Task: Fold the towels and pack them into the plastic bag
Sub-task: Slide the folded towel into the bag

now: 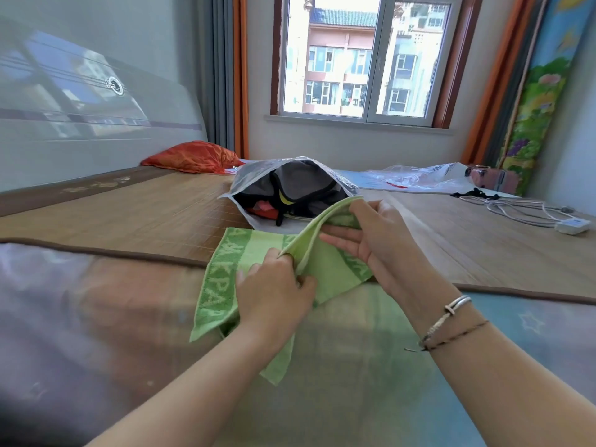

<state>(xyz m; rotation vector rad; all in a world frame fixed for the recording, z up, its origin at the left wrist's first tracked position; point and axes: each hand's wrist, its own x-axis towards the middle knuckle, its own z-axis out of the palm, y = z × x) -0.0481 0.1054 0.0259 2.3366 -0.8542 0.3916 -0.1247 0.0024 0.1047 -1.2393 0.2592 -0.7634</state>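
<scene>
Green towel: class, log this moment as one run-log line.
step: folding | left hand: pinches green towel | right hand: holds its raised fold | plastic bag: open behind, already holding clothes

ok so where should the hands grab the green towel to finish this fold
Probably the raised fold edge: the green towel is already half lifted there. The left hand pinches its near end from the near side, the right hand holds the far end beside the plastic bag. The long, floppy shape suits two-point holds.

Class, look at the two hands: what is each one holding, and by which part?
Both hold the green towel: the left hand pinches its folded edge near the middle, the right hand grips the far raised corner.
</scene>
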